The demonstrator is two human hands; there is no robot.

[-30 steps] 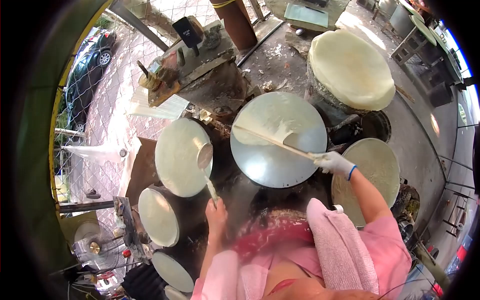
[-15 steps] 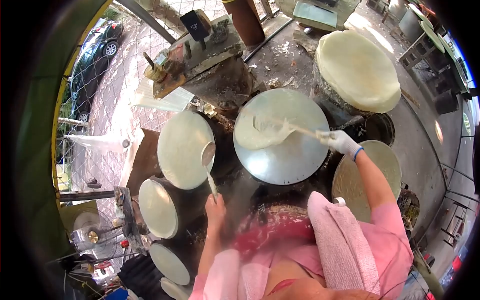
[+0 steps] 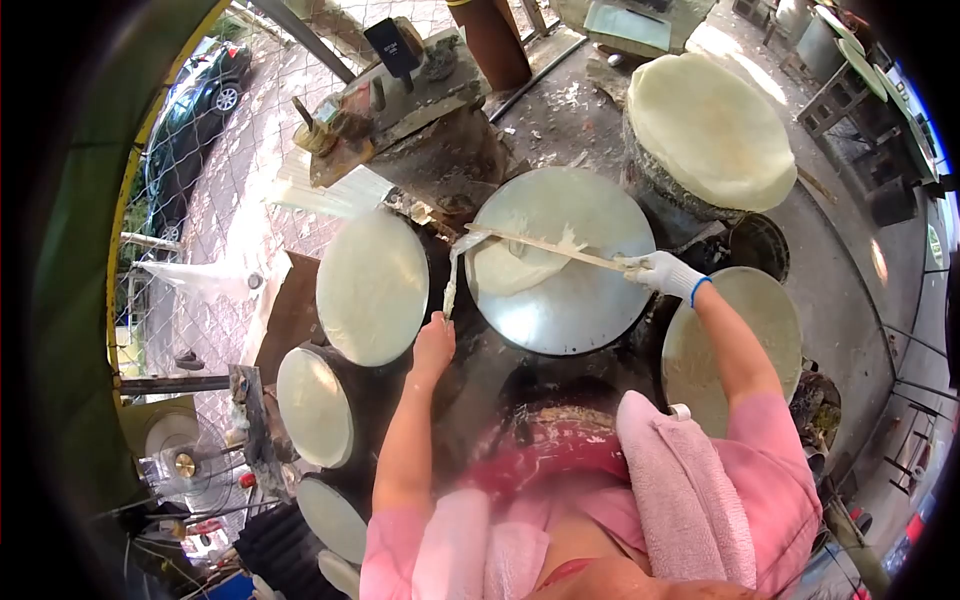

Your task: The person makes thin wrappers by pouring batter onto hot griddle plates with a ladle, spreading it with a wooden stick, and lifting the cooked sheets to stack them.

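My left hand point(image 3: 435, 345) is closed around the batter-coated handle of a ladle point(image 3: 466, 242). The ladle's bowl is tilted at the left rim of the central round griddle point(image 3: 570, 325), close to the tip of a flat wooden stick point(image 3: 560, 248). My right hand point(image 3: 668, 276), in a white glove with a blue cuff edge, grips the stick's near end. The stick crosses above the griddle, with a lump of batter clinging to it. Pale wet batter point(image 3: 515, 270) lies on the griddle's left part, beneath the stick. The griddle's lower part is shiny metal.
Left of the central griddle are a large batter-covered round point(image 3: 372, 290) and smaller ones point(image 3: 315, 408). A stack of pale thin sheets point(image 3: 712, 135) stands at back right. Another round griddle point(image 3: 735, 345) lies beneath my right arm. A cluttered block point(image 3: 420, 120) holds a phone point(image 3: 392, 48).
My left hand has carried the ladle up and right, from the left round to the central griddle's rim. The stick has shifted slightly, and the thick batter patch looks smaller.
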